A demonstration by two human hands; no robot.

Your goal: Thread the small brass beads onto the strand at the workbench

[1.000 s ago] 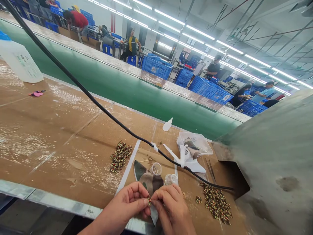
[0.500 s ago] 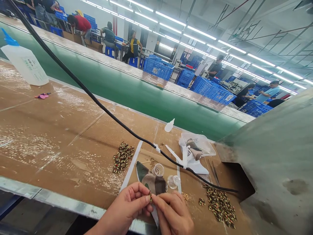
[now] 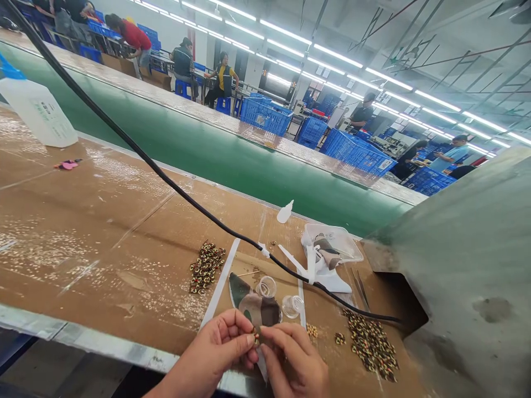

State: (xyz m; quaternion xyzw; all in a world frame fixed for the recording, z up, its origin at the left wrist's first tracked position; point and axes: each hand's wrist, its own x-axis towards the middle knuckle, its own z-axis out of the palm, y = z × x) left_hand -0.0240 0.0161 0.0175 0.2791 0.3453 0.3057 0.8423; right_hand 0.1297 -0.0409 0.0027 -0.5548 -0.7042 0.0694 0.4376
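**Small spotted ornament (image 3: 255,336) held between left hand (image 3: 213,342) and right hand (image 3: 294,359)**
A camouflage-patterned fabric piece (image 3: 253,307) is laid just beyond, on a brown cardboard-covered bench (image 3: 103,265).

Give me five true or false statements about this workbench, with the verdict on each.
1. The left hand pinches a small patterned piece above a camouflage fabric cut-out. True.
2. The right hand holds tweezers. False: the tweezers lie on the cardboard-covered bench.
3. Blue crates stand beyond the green conveyor belt. True.
4. Two clear plastic cups sit on the belt. False: they are on the bench, beside the fabric.
5. A black cable runs above the bench. True.
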